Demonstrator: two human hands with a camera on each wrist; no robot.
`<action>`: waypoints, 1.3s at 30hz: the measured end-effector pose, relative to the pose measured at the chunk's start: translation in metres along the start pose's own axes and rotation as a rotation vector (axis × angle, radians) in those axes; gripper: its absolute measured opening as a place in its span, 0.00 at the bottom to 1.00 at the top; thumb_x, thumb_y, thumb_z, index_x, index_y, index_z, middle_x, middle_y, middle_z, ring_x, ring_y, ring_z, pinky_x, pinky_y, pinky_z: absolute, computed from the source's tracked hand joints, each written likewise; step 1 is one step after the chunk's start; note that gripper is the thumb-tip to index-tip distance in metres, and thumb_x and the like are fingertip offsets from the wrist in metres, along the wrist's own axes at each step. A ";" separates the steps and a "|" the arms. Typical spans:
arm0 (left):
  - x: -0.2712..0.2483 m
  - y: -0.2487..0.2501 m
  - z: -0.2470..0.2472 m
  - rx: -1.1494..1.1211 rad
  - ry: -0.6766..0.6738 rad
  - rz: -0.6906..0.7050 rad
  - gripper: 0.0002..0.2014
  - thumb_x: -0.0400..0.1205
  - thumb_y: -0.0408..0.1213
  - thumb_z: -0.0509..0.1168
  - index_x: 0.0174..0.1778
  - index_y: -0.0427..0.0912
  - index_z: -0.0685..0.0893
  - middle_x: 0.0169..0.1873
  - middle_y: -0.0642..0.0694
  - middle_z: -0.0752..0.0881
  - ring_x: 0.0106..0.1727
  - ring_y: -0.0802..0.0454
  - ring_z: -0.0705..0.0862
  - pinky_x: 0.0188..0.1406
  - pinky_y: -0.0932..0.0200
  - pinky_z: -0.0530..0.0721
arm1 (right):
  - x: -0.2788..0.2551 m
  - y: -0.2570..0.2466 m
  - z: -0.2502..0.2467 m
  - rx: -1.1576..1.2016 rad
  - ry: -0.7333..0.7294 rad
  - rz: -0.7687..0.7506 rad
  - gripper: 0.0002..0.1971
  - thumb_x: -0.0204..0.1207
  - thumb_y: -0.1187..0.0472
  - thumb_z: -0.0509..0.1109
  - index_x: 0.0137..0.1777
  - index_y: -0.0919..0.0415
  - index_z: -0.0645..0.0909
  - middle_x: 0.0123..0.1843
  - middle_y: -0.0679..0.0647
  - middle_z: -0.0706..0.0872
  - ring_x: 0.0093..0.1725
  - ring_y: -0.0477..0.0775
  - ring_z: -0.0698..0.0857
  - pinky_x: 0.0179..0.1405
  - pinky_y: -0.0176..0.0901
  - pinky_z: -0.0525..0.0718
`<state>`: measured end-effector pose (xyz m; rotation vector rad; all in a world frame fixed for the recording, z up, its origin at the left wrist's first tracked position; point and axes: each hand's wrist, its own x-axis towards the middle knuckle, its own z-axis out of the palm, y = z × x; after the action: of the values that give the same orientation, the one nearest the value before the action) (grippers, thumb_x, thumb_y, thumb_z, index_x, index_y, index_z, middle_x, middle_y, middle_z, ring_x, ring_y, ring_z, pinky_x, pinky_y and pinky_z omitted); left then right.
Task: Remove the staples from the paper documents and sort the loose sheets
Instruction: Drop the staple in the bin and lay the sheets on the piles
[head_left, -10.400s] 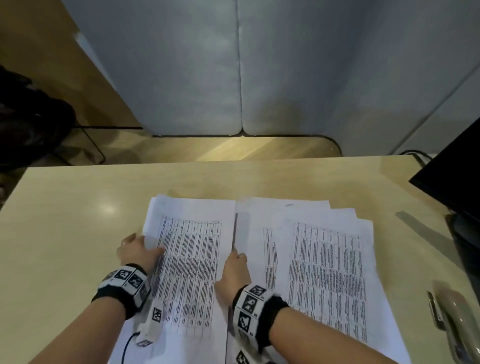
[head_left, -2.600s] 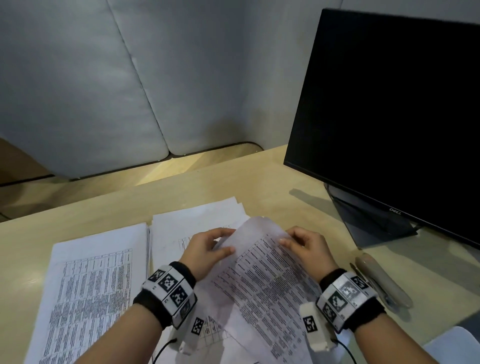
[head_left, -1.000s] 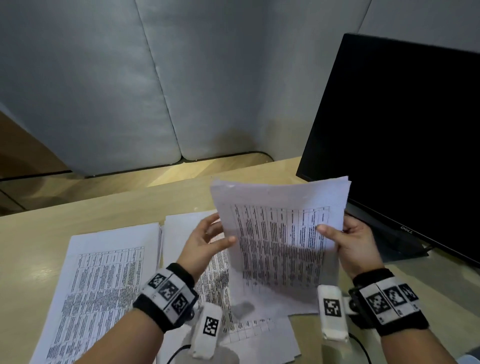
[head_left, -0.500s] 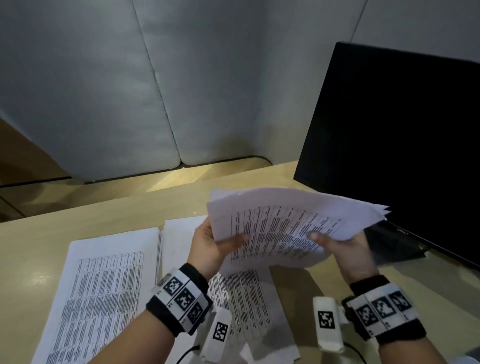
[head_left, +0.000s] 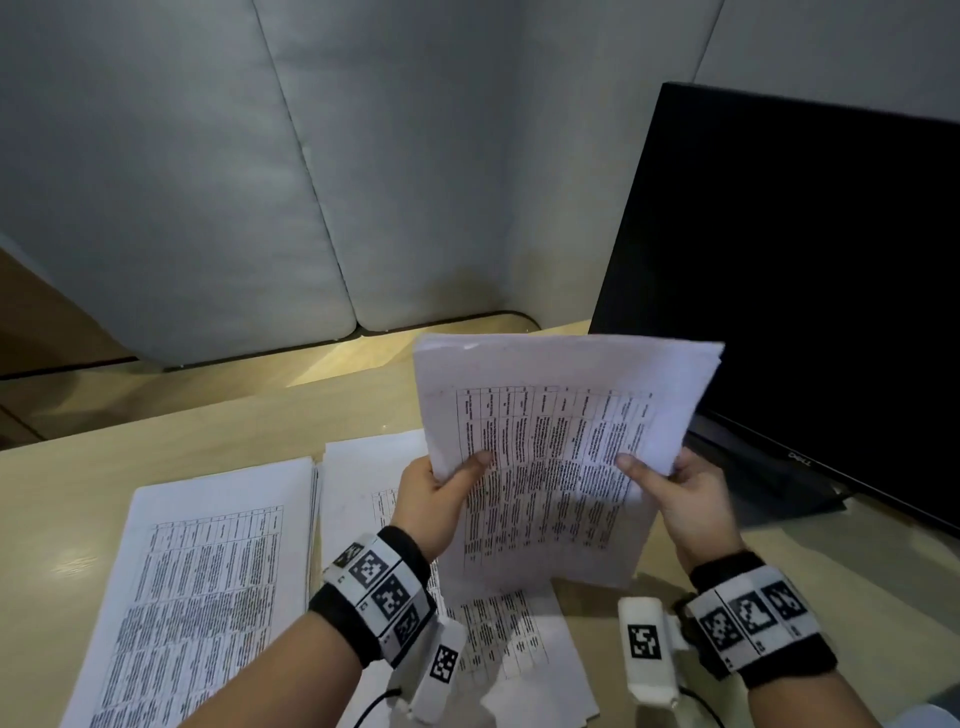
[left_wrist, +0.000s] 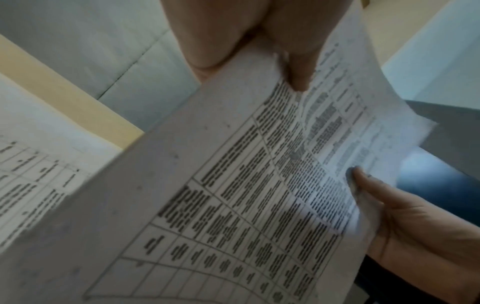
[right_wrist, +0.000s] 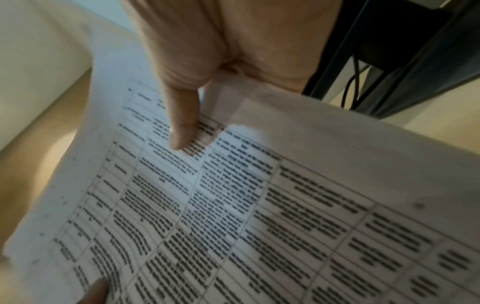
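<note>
A bundle of printed table sheets (head_left: 561, 447) stands almost upright above the desk, its lower edge near the desktop. My left hand (head_left: 441, 493) grips its left edge, thumb on the front. My right hand (head_left: 675, 488) grips the right edge the same way. The left wrist view shows the bundle (left_wrist: 233, 185) with my left thumb (left_wrist: 298, 61) on the print and the right hand (left_wrist: 389, 216) at the far edge. The right wrist view shows the sheets (right_wrist: 259, 205) under my right thumb (right_wrist: 182, 123). No staple is visible.
Two stacks of printed sheets lie flat on the wooden desk (head_left: 78, 478): one at the left (head_left: 208, 571), one in the middle (head_left: 509, 649) partly under the held bundle. A black monitor (head_left: 805, 291) stands at the right. Grey padded panels (head_left: 208, 182) rise behind the desk.
Both hands lifted the bundle off the right-hand pile. Half a second ago it was tipped nearly flat with its edges fanned; now it stands upright again with its edges aligned.
</note>
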<state>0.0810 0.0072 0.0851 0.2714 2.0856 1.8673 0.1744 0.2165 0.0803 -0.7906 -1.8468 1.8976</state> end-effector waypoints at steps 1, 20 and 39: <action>0.002 -0.001 -0.003 0.036 0.014 -0.008 0.06 0.79 0.40 0.66 0.46 0.44 0.85 0.34 0.53 0.87 0.36 0.60 0.85 0.37 0.67 0.83 | 0.004 0.006 -0.006 -0.036 0.040 0.026 0.08 0.69 0.66 0.75 0.47 0.58 0.85 0.41 0.49 0.91 0.43 0.49 0.89 0.47 0.45 0.83; 0.004 -0.031 -0.005 0.253 -0.060 -0.134 0.07 0.81 0.41 0.65 0.40 0.43 0.83 0.33 0.48 0.83 0.34 0.50 0.81 0.32 0.63 0.78 | 0.022 0.081 -0.090 -1.424 0.106 0.530 0.21 0.79 0.47 0.60 0.60 0.62 0.82 0.61 0.62 0.83 0.61 0.64 0.81 0.60 0.54 0.80; -0.017 -0.022 0.025 0.298 -0.167 -0.111 0.07 0.79 0.33 0.68 0.43 0.34 0.89 0.35 0.35 0.88 0.36 0.48 0.83 0.37 0.53 0.81 | 0.003 -0.097 0.082 0.458 0.187 -0.332 0.12 0.65 0.51 0.74 0.43 0.55 0.77 0.34 0.42 0.84 0.39 0.43 0.84 0.46 0.42 0.83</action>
<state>0.1079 0.0211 0.0631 0.3608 2.2085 1.4174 0.1096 0.1616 0.1743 -0.4554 -1.2664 1.8507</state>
